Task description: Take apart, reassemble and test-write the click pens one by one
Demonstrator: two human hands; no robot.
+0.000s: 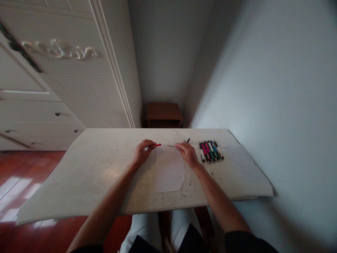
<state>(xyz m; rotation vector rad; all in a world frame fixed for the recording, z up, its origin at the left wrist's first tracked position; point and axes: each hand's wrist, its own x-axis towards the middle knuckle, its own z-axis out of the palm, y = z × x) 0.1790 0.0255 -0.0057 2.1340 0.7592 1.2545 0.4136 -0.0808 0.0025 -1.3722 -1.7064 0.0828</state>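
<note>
Pinched in my left hand [144, 151] is a red pen barrel [158, 144], its end pointing right. My right hand [186, 151] grips a thin pen refill [170, 146] whose dark and pale length reaches left toward the barrel. A narrow gap seems to lie between the two. Both hands are above the far end of a sheet of white paper [170, 172]. Just beyond my right fingers a black pen part [188, 140] sticks up; I cannot tell whether that hand holds it too.
Several pens [211, 151] in different colours lie side by side to the right on the white table [105, 182]. A written sheet [246, 163] rests near the right edge. A wall [276, 105] borders the right, a white cabinet [65, 91] the left, and a brown stool [164, 111] stands behind.
</note>
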